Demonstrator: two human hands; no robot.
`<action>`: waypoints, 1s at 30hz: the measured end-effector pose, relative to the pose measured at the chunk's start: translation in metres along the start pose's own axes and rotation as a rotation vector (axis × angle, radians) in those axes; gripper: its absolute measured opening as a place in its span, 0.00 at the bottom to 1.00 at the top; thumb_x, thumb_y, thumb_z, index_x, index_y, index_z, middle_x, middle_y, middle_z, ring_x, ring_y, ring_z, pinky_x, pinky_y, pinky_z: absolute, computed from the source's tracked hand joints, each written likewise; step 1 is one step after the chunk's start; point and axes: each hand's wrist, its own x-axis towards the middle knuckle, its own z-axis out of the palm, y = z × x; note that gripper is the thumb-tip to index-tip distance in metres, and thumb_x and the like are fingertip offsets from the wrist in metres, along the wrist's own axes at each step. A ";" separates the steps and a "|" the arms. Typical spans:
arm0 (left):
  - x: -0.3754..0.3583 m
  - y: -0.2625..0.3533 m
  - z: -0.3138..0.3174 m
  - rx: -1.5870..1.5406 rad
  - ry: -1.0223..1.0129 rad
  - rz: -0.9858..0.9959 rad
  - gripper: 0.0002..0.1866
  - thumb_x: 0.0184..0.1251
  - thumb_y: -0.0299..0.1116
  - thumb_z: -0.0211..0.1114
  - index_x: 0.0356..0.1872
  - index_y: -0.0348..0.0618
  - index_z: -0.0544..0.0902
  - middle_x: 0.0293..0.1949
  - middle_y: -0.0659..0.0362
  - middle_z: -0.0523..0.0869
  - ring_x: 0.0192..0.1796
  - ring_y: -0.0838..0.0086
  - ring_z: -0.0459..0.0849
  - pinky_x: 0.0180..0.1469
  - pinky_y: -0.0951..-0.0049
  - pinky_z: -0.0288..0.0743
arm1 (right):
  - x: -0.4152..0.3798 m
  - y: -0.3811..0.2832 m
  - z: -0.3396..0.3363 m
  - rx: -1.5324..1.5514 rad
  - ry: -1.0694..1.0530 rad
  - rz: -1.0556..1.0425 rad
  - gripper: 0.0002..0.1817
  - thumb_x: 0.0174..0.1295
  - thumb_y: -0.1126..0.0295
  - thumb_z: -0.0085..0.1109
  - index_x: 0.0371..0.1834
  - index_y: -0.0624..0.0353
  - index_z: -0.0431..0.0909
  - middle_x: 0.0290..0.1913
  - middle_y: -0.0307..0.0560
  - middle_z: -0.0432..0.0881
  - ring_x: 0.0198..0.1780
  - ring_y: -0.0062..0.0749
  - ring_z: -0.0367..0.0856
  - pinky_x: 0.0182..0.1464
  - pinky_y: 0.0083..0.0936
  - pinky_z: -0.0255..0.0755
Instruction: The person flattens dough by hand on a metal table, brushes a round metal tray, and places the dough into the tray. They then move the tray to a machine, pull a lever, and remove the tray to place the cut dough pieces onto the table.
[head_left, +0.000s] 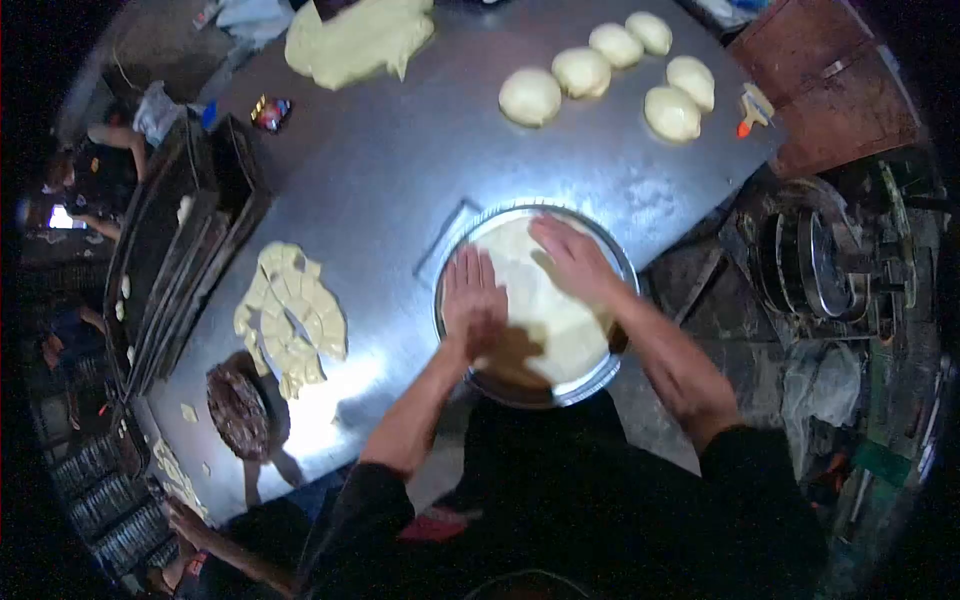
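A round metal pan (632,285) stands at the table's near edge, with a pale sheet of dough (560,330) spread across its inside. My left hand (476,300) lies flat on the left part of the dough, its fingers stretched out. On the upper right part of the same dough rests my right hand (575,258), palm down with fingers extended. Neither hand grips anything. Shadow covers the lower left of the pan, so the dough's edge there is hard to make out.
Several dough balls (530,97) sit at the far right of the metal table (380,160), near a brush (757,106). Cut dough pieces (290,320) and a dish of dark filling (238,410) lie left. Trays (190,270) lean there. Another person's hand (185,522) shows lower left.
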 end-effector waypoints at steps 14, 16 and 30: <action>0.083 0.006 0.026 -0.180 0.037 0.500 0.37 0.72 0.53 0.45 0.71 0.34 0.56 0.74 0.46 0.54 0.77 0.58 0.48 0.76 0.53 0.37 | -0.030 0.020 -0.002 -0.404 0.059 0.103 0.33 0.71 0.50 0.39 0.72 0.60 0.57 0.75 0.57 0.53 0.77 0.48 0.45 0.76 0.44 0.35; 0.065 0.010 0.033 -0.111 0.007 0.426 0.37 0.72 0.54 0.43 0.72 0.35 0.54 0.74 0.47 0.53 0.77 0.58 0.47 0.76 0.54 0.37 | -0.038 0.032 0.000 -0.453 -0.012 0.070 0.33 0.70 0.50 0.40 0.73 0.59 0.56 0.76 0.54 0.51 0.78 0.46 0.43 0.76 0.43 0.35; 0.003 0.013 0.048 -0.122 0.080 0.064 0.33 0.72 0.49 0.45 0.71 0.38 0.59 0.73 0.42 0.55 0.76 0.51 0.48 0.74 0.47 0.40 | -0.043 0.022 0.009 -0.308 -0.060 -0.011 0.33 0.69 0.52 0.42 0.71 0.64 0.58 0.74 0.59 0.54 0.77 0.48 0.47 0.76 0.45 0.37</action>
